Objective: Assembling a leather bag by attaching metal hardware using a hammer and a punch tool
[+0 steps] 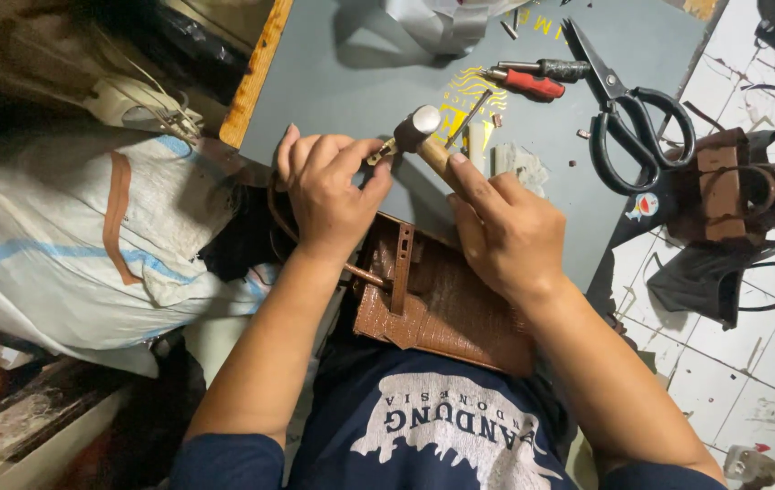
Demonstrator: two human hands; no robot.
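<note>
My right hand (505,231) grips the wooden handle of a small hammer (422,129), whose metal head rests close to my left fingertips. My left hand (328,186) pinches a small brass fitting (382,151) on a thin strap at the edge of the grey mat (351,86). A brown crocodile-textured leather bag (446,308) lies on my lap under both wrists, with a strap running down its flap.
On the mat lie large black scissors (628,113), a red-handled tool (528,83) and a black-handled tool (555,67). Brown bag parts and black straps (732,195) sit on the tiled floor at right. A white woven sack (106,236) bulges at left.
</note>
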